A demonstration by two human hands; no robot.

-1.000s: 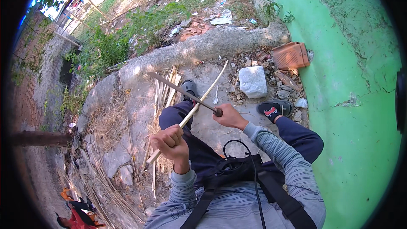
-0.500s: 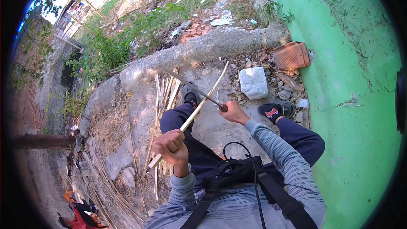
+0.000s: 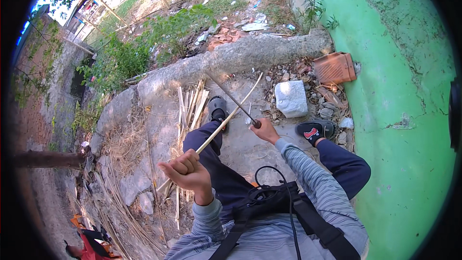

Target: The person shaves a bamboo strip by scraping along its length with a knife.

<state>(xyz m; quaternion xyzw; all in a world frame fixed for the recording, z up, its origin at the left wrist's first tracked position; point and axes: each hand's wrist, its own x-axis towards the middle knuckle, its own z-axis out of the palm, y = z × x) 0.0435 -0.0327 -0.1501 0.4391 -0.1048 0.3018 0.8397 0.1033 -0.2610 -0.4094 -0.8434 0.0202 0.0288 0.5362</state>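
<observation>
My left hand (image 3: 189, 171) is closed round a long, pale bamboo strip (image 3: 209, 139), which slants from the lower left up to the right between my knees. Its thin far end reaches past my left shoe. In my right hand (image 3: 266, 131) is the dark handle of a long-bladed knife (image 3: 230, 97). The blade points up and to the left and crosses the strip; whether they touch I cannot tell. Split bamboo strips (image 3: 192, 106) lie piled on the ground beside my left shoe (image 3: 217, 108).
A white stone block (image 3: 290, 98) and an orange hollow brick (image 3: 334, 67) lie near the green wall (image 3: 399, 130) at right. A low concrete ledge (image 3: 231, 58) curves ahead. Loose strips lie at lower left, where another person (image 3: 91, 246) is partly visible. A dark post (image 3: 48, 160) juts in at left.
My left hand has shifted slightly left and down, its thumb now stretched outward. The knife's blade has tilted a little more upright, still crossing the strip. The view has shifted slightly.
</observation>
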